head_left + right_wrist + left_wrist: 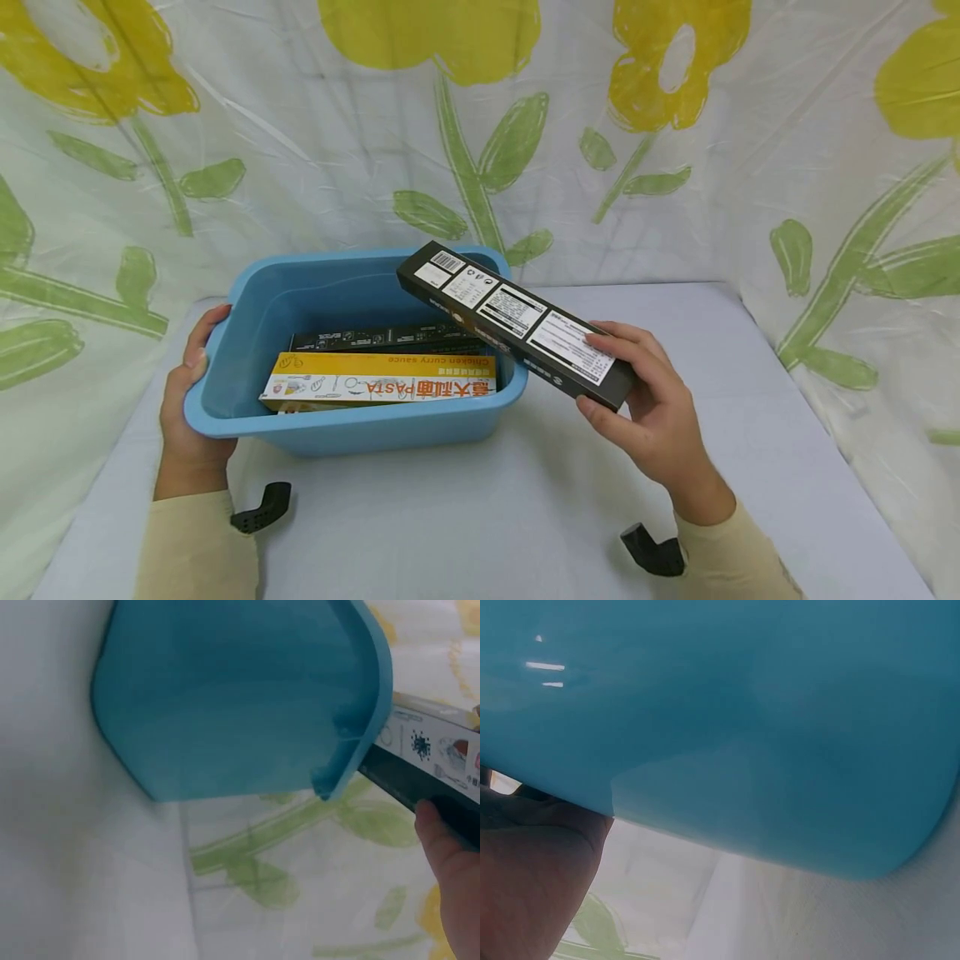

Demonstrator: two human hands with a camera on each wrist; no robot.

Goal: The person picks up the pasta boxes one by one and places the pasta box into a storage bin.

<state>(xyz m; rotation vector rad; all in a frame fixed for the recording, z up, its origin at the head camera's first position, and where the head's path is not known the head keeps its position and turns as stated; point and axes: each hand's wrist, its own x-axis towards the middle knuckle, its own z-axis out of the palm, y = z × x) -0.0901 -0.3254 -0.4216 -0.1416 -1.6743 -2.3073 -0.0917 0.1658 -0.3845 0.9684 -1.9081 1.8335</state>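
Observation:
A blue plastic bin [390,423] stands on the table, seen from its outer side in both wrist views. My left hand [185,400] grips its left end at the rim. In my right hand [660,408] is a long black box [517,321] with white label panels, pinched at its near right end. The box slants up to the left, its far end over the bin's right side. Inside the bin lies a yellow and white pasta box [382,382], with a black box [390,337] behind it, partly hidden.
Pale cloth covers the table [420,517]. Behind and at both sides hangs a white curtain [300,133] with yellow flowers and green leaves. Black wrist mounts [262,508] stick out from both sleeves.

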